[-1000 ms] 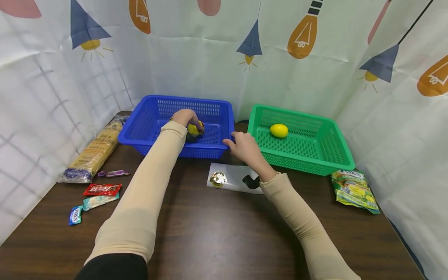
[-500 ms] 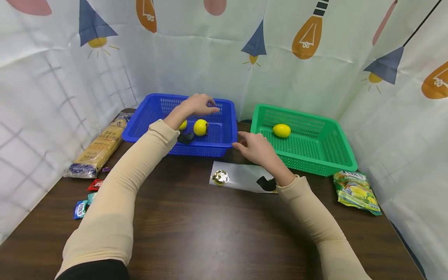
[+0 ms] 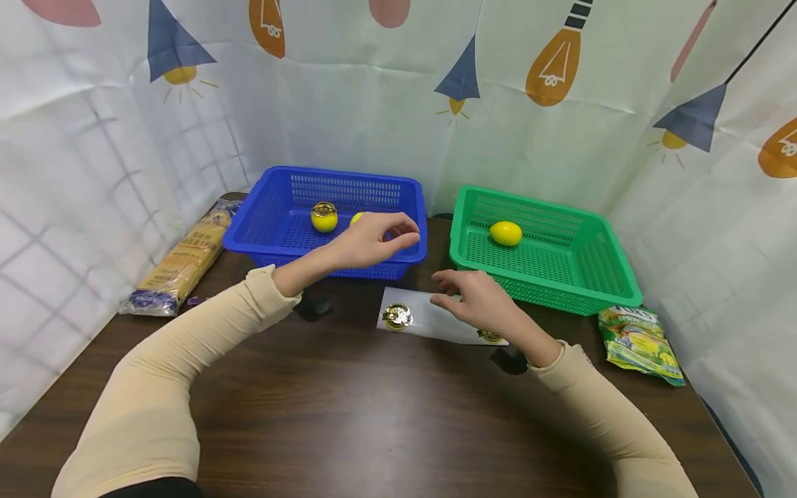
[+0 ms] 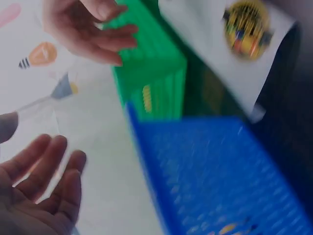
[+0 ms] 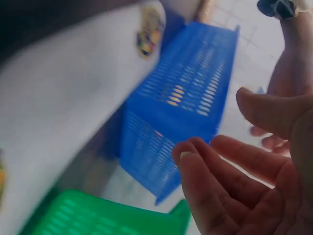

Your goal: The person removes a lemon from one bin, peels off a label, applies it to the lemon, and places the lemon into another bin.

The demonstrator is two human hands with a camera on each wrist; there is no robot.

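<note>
Blue basket (image 3: 355,192) holds yellow fruit (image 3: 324,220); left hand (image 3: 373,240), right hand (image 3: 479,301): fingers loosely parted

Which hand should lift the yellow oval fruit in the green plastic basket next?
Probably the right hand: empty and nearer the green plastic basket and yellow oval fruit; the left hand is by the blue plastic basket.

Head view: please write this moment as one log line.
left hand: empty, near blue basket | right hand: empty, near white sheet | green basket: one yellow fruit
</note>
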